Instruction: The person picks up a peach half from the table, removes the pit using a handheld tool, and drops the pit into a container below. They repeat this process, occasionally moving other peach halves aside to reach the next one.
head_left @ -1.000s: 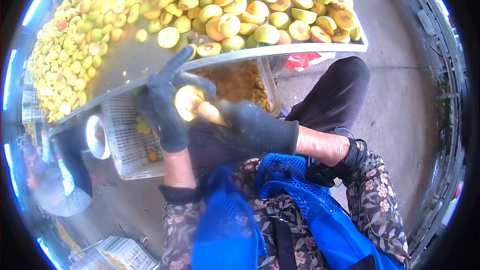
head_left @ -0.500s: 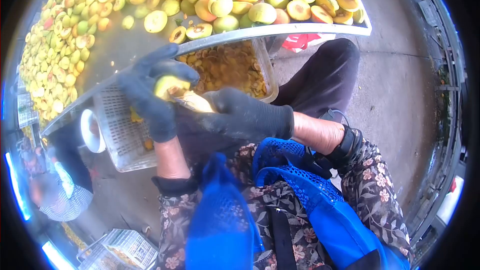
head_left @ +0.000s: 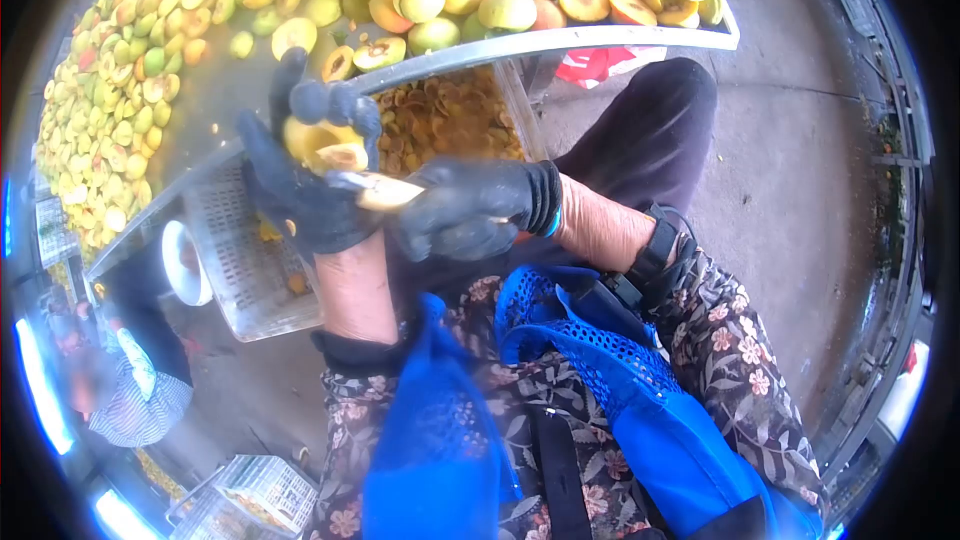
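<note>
In the head view my left hand (head_left: 315, 210), in a dark glove, is closed around a yellow peach (head_left: 312, 140) with cut flesh showing. My right hand (head_left: 465, 208), gloved the same way, grips a short tool with a pale handle (head_left: 390, 192). Its small metal end (head_left: 345, 180) points at the lower side of the peach, right by the left palm; the shape of the tip is blurred. Both hands are in front of the metal table's edge (head_left: 560, 41), over a bin of brownish-orange fruit pieces (head_left: 450, 120).
Halved peaches (head_left: 505, 10) lie along the table's near side, and a large heap (head_left: 120, 140) covers its left. Below stand a slotted plastic crate (head_left: 225, 230) and a white round container (head_left: 185, 262). Another person (head_left: 140, 390) is at lower left, near more crates (head_left: 265, 490).
The left hand has turned palm-up with the peach and shifted slightly left. The right hand has rolled and moved slightly lower, and the tool's metal end now shows by the peach's lower side.
</note>
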A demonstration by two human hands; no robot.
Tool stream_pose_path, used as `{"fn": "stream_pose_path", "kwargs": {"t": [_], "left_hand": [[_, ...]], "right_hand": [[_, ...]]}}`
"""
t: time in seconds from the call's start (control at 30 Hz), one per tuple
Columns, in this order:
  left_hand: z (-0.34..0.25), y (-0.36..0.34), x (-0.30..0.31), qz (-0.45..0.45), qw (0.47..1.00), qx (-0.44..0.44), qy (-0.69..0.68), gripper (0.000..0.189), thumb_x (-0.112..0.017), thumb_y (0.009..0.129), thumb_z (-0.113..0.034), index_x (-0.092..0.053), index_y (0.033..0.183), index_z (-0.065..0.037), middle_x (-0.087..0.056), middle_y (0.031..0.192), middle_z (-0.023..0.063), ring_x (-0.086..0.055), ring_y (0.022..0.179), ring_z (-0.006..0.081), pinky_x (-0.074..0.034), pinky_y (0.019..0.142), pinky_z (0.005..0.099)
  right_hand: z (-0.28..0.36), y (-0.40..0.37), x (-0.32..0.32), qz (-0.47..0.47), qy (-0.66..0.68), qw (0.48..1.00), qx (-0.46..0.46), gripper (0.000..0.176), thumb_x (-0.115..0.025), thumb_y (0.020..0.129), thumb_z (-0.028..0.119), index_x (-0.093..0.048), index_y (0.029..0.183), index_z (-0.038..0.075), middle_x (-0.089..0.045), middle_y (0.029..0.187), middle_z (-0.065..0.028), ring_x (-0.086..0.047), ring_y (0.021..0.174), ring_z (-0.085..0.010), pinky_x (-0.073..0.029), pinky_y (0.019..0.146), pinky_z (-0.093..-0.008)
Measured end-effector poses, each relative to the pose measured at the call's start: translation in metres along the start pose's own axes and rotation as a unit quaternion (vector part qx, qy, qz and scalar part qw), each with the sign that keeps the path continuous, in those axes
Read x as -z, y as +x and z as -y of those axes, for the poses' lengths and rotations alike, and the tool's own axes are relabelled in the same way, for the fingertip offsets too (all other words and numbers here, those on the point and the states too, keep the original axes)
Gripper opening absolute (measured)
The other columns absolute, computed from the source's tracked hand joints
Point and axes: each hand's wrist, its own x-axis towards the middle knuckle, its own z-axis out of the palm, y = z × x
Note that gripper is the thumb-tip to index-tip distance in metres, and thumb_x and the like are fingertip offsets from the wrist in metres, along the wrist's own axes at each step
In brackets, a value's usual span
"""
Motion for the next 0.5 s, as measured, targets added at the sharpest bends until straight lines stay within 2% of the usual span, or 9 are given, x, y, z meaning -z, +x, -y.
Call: {"fn": "stream_pose_path", "kwargs": {"t": [0.03, 0.1, 0.13, 0.17, 0.2, 0.23, 0.27, 0.3, 0.5], "left_hand": [[0.0, 0.003, 0.008, -0.021, 0.999, -0.019, 0.022, 0.07, -0.028, 0.097, -0.056, -0.051, 0.121, 0.006, -0.061, 0.086, 0.0095, -0.056, 0.071, 0.0204, -0.051, 0.066, 0.0311], [-0.005, 0.013, 0.019, -0.06, 0.994, -0.059, 0.067, 0.07, -0.029, 0.096, -0.056, -0.051, 0.12, 0.006, -0.061, 0.083, 0.0099, -0.057, 0.07, 0.0216, -0.052, 0.067, 0.0318], [-0.017, 0.013, 0.033, -0.05, 0.988, -0.078, 0.121, 0.073, -0.028, 0.096, -0.058, -0.051, 0.118, 0.007, -0.062, 0.082, 0.0111, -0.058, 0.07, 0.0225, -0.052, 0.068, 0.0317], [-0.028, 0.013, 0.047, -0.041, 0.979, -0.099, 0.175, 0.075, -0.027, 0.095, -0.06, -0.051, 0.117, 0.008, -0.063, 0.081, 0.0123, -0.06, 0.07, 0.0233, -0.052, 0.069, 0.0317], [-0.035, 0.019, 0.078, -0.02, 0.96, -0.143, 0.238, 0.075, -0.021, 0.098, -0.057, -0.053, 0.113, 0.009, -0.064, 0.08, 0.0131, -0.061, 0.075, 0.0233, -0.052, 0.073, 0.032], [-0.044, 0.031, 0.109, -0.046, 0.936, -0.181, 0.297, 0.062, -0.025, 0.101, -0.045, -0.056, 0.107, 0.009, -0.065, 0.09, 0.0149, -0.062, 0.085, 0.0239, -0.051, 0.079, 0.0314], [-0.054, 0.034, 0.137, -0.042, 0.698, -0.301, 0.649, 0.041, -0.035, 0.102, -0.026, -0.059, 0.104, 0.007, -0.064, 0.101, 0.0145, -0.06, 0.093, 0.0245, -0.049, 0.084, 0.03], [-0.062, 0.049, 0.177, -0.014, 0.601, -0.313, 0.735, 0.024, -0.048, 0.095, -0.012, -0.06, 0.108, 0.004, -0.062, 0.109, 0.0135, -0.06, 0.099, 0.0239, -0.048, 0.084, 0.0299], [-0.034, 0.076, 0.081, 0.127, 0.763, -0.073, 0.63, 0.033, -0.06, 0.088, -0.013, -0.058, 0.117, 0.001, -0.062, 0.111, 0.0142, -0.061, 0.098, 0.0198, -0.048, 0.082, 0.03]], "right_hand": [[-0.007, 0.0, 0.018, 0.04, 0.033, 0.999, -0.004, 0.019, -0.06, 0.089, 0.022, -0.063, 0.084, 0.004, -0.047, 0.055, 0.003, -0.044, 0.044, -0.0058, -0.033, 0.039, -0.0234], [-0.024, 0.004, 0.052, -0.168, -0.499, 0.838, 0.143, 0.021, -0.056, 0.09, 0.022, -0.065, 0.097, 0.004, -0.057, 0.061, -0.0038, -0.058, 0.057, -0.0204, -0.047, 0.055, -0.0349], [-0.019, -0.001, 0.06, -0.261, -0.51, 0.82, 0.007, 0.023, -0.055, 0.09, 0.021, -0.065, 0.102, 0.005, -0.062, 0.066, -0.0073, -0.062, 0.063, -0.0264, -0.05, 0.061, -0.0391], [-0.036, -0.007, 0.085, -0.291, -0.781, 0.553, -0.022, 0.024, -0.054, 0.087, 0.024, -0.065, 0.101, 0.007, -0.067, 0.078, -0.0136, -0.064, 0.068, -0.0331, -0.051, 0.063, -0.0417], [-0.044, -0.013, 0.107, -0.299, -0.798, 0.512, -0.108, 0.026, -0.055, 0.084, 0.028, -0.065, 0.098, 0.008, -0.067, 0.084, -0.0154, -0.064, 0.074, -0.0358, -0.051, 0.068, -0.0444], [-0.047, -0.023, 0.112, -0.312, -0.774, 0.546, -0.073, 0.026, -0.055, 0.084, 0.029, -0.064, 0.096, 0.007, -0.067, 0.084, -0.0157, -0.064, 0.075, -0.0357, -0.051, 0.069, -0.0445], [-0.05, -0.03, 0.114, -0.319, -0.751, 0.577, -0.037, 0.027, -0.056, 0.084, 0.031, -0.064, 0.095, 0.007, -0.066, 0.083, -0.016, -0.064, 0.076, -0.0357, -0.051, 0.07, -0.0446], [-0.056, -0.033, 0.112, -0.324, -0.722, 0.611, -0.003, 0.029, -0.056, 0.083, 0.032, -0.064, 0.093, 0.007, -0.066, 0.082, -0.0162, -0.064, 0.077, -0.0357, -0.051, 0.071, -0.0448], [-0.068, -0.032, 0.114, -0.329, -0.721, 0.608, -0.045, 0.032, -0.055, 0.084, 0.035, -0.063, 0.093, 0.005, -0.065, 0.082, -0.0181, -0.064, 0.081, -0.0359, -0.05, 0.074, -0.0456]]}}
